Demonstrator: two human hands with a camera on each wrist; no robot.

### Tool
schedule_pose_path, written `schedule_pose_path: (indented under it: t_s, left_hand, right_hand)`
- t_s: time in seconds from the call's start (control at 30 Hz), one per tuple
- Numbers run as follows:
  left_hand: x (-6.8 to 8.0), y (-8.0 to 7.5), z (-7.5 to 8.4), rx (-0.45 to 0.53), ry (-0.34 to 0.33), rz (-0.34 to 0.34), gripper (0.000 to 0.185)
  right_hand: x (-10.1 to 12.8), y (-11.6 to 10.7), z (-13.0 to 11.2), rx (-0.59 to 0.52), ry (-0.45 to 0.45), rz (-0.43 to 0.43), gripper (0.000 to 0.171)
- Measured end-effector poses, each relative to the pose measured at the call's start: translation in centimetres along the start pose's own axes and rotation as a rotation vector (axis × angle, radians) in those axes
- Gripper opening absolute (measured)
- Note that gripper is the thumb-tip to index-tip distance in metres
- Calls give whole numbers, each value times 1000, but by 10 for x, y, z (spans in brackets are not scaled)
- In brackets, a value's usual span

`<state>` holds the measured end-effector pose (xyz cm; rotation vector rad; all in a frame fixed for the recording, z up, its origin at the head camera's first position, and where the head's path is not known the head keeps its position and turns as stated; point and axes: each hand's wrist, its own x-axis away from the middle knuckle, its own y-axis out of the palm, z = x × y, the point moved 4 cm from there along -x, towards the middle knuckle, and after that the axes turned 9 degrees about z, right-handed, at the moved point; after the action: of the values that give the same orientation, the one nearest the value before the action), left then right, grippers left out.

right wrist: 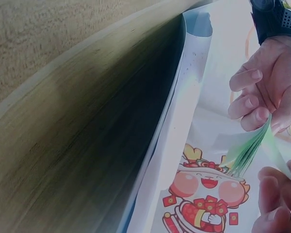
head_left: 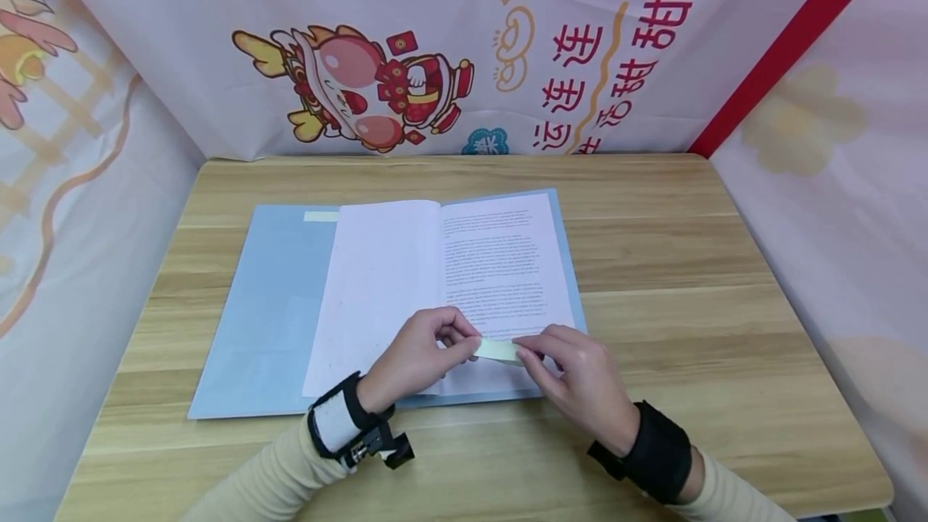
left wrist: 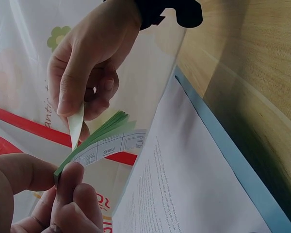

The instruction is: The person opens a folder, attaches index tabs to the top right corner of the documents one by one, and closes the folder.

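A wooden table [head_left: 652, 264], walled by cartoon-printed banners [head_left: 449, 47], filled the frame. At its centre lay an open blue folder [head_left: 268, 304] with printed pages [head_left: 500, 264]. Low in the centre, a pad of green sticky notes [head_left: 499, 350] was pinched by the left hand [head_left: 416, 357], while one sheet was peeled up by the right hand [head_left: 580, 377]. If pulled too sharply, the sheet could probably be curled or torn.

Both hands [head_left: 507, 361] in pinching grip
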<state>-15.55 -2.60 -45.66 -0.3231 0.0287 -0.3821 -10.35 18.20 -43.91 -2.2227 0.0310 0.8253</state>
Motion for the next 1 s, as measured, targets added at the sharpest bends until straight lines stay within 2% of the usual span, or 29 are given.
schedule_pose_path:
  t_s: [0.27,0.43,0.7,0.87,1.0]
  left_hand:
    - [1,0,1,20,-25,-14,4]
    - [2,1,1,43,-35,-24,5]
    - [3,1,1,56,-43,-53,14]
    - [2,-2,1,22,-19,-19,17]
    - [0,-4,3,-25,43,17,11]
  right_hand:
    - [-1,-1,-2,-39,32,-6,13]
    - [-1,-1,-1,-72,83,-29,15]
    - [-1,-2,0,-117,132,-31,13]
    - [-1,-3,1,-127,138,-35,12]
    - [-2,-3,0,-157,145,-49,12]
